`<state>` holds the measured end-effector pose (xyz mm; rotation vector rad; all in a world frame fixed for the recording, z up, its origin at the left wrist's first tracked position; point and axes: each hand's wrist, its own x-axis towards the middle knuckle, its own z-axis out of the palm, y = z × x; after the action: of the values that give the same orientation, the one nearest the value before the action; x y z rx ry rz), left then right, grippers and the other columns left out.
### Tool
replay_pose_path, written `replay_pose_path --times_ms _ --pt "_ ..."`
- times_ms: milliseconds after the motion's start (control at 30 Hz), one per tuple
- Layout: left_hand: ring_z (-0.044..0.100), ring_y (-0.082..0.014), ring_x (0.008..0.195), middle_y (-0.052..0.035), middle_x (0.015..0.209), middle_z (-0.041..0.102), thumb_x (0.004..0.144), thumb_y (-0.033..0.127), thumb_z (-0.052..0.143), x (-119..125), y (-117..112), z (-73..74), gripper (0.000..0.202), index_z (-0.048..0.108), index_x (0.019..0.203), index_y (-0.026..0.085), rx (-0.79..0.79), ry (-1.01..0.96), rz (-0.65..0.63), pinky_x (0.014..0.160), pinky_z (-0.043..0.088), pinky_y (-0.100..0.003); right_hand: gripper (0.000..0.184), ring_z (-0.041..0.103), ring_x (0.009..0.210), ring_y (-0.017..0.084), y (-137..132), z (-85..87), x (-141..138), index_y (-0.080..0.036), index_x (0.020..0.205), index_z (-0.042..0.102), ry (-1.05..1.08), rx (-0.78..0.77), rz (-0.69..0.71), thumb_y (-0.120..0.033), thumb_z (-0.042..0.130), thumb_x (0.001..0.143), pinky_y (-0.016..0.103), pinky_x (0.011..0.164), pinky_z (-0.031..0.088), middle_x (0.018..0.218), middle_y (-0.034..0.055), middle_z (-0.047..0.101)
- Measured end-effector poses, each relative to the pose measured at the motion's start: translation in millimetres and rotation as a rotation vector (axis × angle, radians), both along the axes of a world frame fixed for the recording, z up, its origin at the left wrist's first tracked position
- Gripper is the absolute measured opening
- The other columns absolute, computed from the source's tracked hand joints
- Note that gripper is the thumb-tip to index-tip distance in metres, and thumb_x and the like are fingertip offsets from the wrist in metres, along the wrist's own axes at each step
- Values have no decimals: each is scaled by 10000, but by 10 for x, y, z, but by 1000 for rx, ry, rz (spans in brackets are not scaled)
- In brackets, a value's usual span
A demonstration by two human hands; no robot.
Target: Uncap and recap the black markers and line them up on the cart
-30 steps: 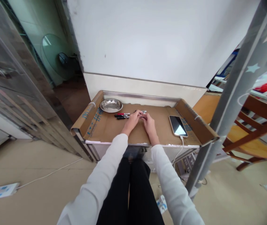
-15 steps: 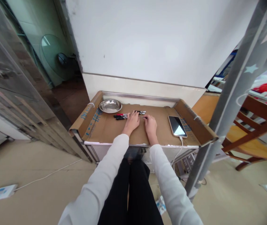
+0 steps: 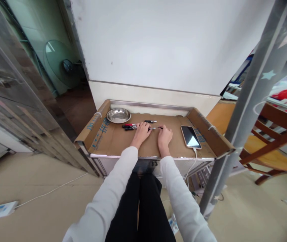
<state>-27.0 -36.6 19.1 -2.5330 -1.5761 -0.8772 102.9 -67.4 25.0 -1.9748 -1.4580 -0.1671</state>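
My left hand (image 3: 142, 131) is closed over a pen (image 3: 153, 128) whose light tip sticks out to the right past the fingers. The rest of that pen is hidden under the hand. Just right of it, my right hand (image 3: 165, 135) pinches a small slim dark piece (image 3: 159, 127), too small to name, pointing at the pen tip with a narrow gap between. Several pens (image 3: 128, 126), black and one with red, lie at the left hand's outer side and run partly beneath it. A short black pen part (image 3: 149, 121) lies just beyond the left fingers.
A round metal dish (image 3: 118, 116) stands at the back left of the cardboard-lined tabletop (image 3: 115, 144). A phone (image 3: 191, 136) with a white charging cable lies at the right. Folded cardboard walls (image 3: 210, 132) edge both sides. A grey post (image 3: 244, 101) rises at the right.
My right hand has drawn away to the right with the small dark piece, leaving a gap to the pen tip. My left hand has shifted slightly, uncovering the black part beyond it.
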Motion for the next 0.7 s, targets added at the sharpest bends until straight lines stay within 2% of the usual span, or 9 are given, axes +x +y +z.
replay_pose_path --times_ms 67,200,267,433,633,700 --pt "523 -198 986 -39 1023 629 883 256 505 -8 -12 8 118 556 975 203 8 -35 -40 876 294 -353 260 514 848 229 11 -7 0 -199 954 653 -2 5 13 -193 397 907 312 730 279 904 95 694" --pt "533 -186 977 -23 1027 644 891 243 497 -17 -55 46 113 542 990 213 36 -60 -74 855 291 -341 264 514 850 216 24 -7 -3 -192 947 647 -24 14 133 -186 386 910 301 743 286 909 85 691" --pt "532 -187 974 -24 1030 644 899 253 485 -20 -75 65 123 545 1000 217 44 -58 -69 848 292 -341 267 516 847 212 20 1 -3 -191 951 646 -14 29 155 -192 381 914 299 748 292 910 80 690" --pt "515 -201 974 -41 1031 626 911 265 460 -26 -85 72 153 553 1025 222 81 -35 -1 841 297 -347 280 521 813 207 18 3 4 -179 976 639 39 79 102 -208 366 921 294 731 304 907 84 688" --pt "517 -190 975 -29 1045 628 911 286 473 -25 -70 64 145 543 1018 219 96 -27 -11 834 298 -338 276 524 828 198 27 -5 -18 -182 1012 629 -50 86 282 -233 373 922 285 759 312 918 75 682" --pt "523 -182 973 -24 1049 635 917 292 462 -28 -82 77 148 538 1022 220 89 -49 8 839 294 -334 282 524 830 196 10 9 -23 -184 1022 622 -45 78 269 -227 361 923 283 767 312 933 73 681"
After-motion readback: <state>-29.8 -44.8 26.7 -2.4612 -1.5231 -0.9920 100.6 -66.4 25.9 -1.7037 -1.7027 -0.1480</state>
